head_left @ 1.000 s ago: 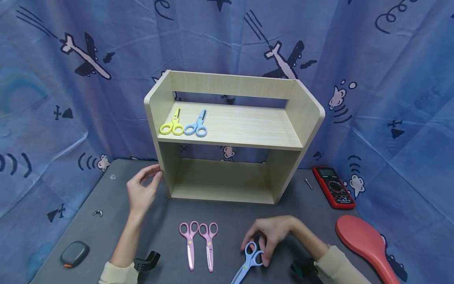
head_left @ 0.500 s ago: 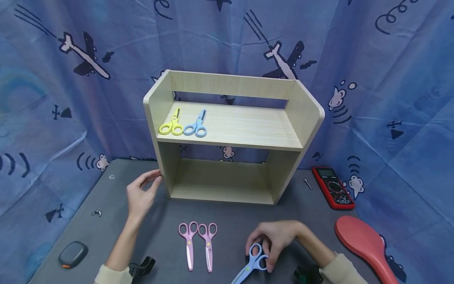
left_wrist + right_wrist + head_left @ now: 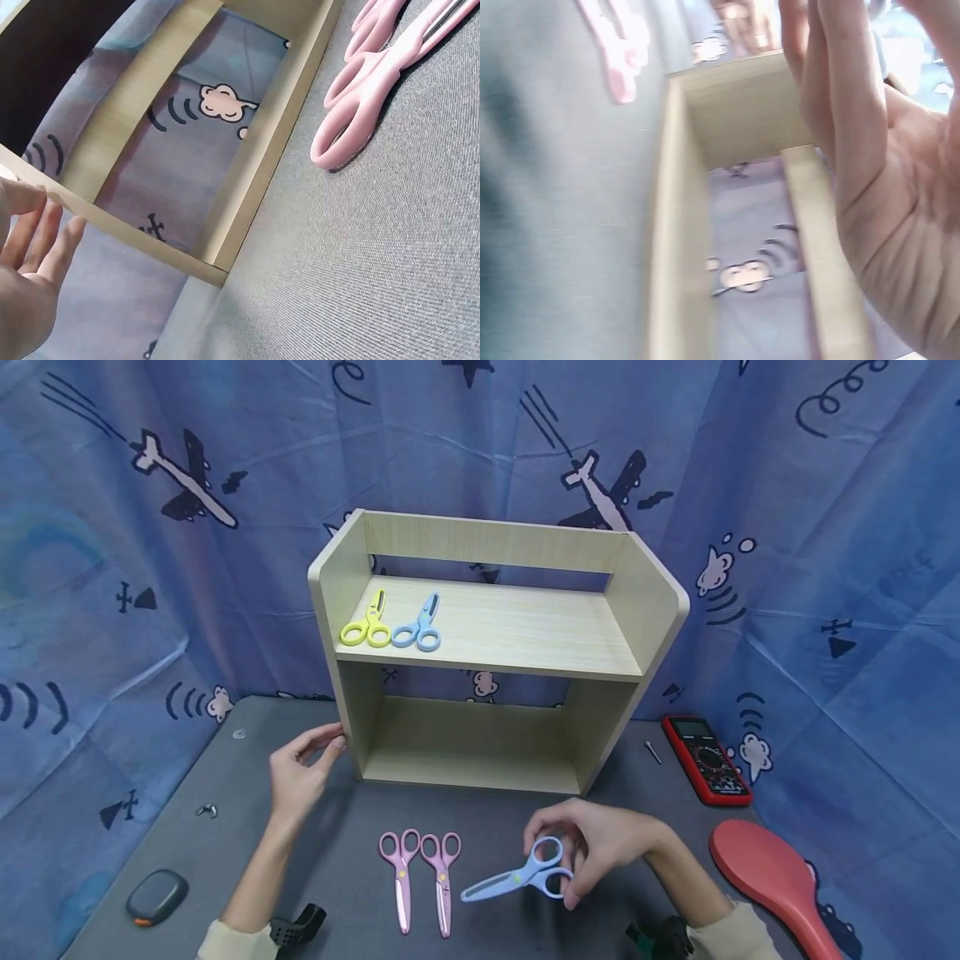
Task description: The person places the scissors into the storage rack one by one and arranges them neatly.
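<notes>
My right hand [image 3: 581,847] grips the handles of a pair of blue scissors [image 3: 517,874], lifted off the grey table [image 3: 225,793] with the blades pointing left. My left hand [image 3: 300,768] rests with its fingertips on the left side panel of the wooden shelf [image 3: 487,627], also in the left wrist view [image 3: 34,247]. Two pink scissors [image 3: 422,877] lie side by side on the table in front of the shelf; the left wrist view shows their handles [image 3: 360,105]. Yellow scissors [image 3: 367,622] and another blue pair [image 3: 420,625] lie on the upper shelf board.
A red multimeter [image 3: 705,758] and a small screw [image 3: 652,752] sit to the right of the shelf. A red paddle brush [image 3: 772,881] lies at the front right. A dark oval device [image 3: 156,897] and a small metal bit [image 3: 206,811] are at the left. Blue patterned cloth hangs behind.
My right hand has lifted the blue scissors off the table and turned them so the blades point left. The left hand stays on the shelf's side.
</notes>
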The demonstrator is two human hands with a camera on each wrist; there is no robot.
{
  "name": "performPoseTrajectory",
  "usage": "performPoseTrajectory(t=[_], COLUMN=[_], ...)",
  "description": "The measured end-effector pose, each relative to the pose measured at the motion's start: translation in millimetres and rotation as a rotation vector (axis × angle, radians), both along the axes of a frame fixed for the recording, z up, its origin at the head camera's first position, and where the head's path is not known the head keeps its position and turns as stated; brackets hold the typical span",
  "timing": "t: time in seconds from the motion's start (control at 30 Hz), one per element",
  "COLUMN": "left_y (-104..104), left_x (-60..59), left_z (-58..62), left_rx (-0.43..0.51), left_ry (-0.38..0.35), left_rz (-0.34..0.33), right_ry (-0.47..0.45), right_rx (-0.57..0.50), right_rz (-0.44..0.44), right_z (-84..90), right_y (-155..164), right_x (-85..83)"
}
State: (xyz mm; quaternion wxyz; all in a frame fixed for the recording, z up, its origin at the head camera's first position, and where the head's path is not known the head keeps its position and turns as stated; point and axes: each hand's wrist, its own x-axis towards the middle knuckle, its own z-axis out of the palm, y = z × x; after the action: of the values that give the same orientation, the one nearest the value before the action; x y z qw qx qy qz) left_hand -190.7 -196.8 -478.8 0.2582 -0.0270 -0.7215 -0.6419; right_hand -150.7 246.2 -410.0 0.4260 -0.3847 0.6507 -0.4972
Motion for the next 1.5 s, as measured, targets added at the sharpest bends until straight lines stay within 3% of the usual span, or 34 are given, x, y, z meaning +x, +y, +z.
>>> performPoseTrajectory(t=[0.23,0.47,0.67,0.77,0.97,1.2,1.5], left_y=[-1,0,1,2,2,2,3], left_x=[0.2,1.8,2.5,2.8,2.4,2.0,2.6], left_z=[-1.1,0.2,1.2,1.9,1.0,0.0,0.9], left_rx=[-0.003,0.018,0.025,0.022,0.037,0.055,0.053], left_ry=[-0.006,-0.011,-0.002,0.006,0.014,0.008,0.007], left_rz=[-0.009,-0.009,-0.01,-0.009,-0.013,-0.009,-0.01], right_ry=[0.201,0.518,0.674,0.715,0.67,0.723,0.739], right_rx=[-0.139,-0.252,-0.227,-0.167,-0.084,0.034,0.167], right_rz=[-0.177,-0.39,-0.58,-0.676,-0.825,-0.872,-0.896], right_z=[44.6,98.6,135.3,148.8,162.5,166.7,168.1], right_y=[-5,-16,-35,-48,-71,-86,-96], right_x=[2.6,-7.0,-24.9,-36.8,-66.1,-90.2,-106.3])
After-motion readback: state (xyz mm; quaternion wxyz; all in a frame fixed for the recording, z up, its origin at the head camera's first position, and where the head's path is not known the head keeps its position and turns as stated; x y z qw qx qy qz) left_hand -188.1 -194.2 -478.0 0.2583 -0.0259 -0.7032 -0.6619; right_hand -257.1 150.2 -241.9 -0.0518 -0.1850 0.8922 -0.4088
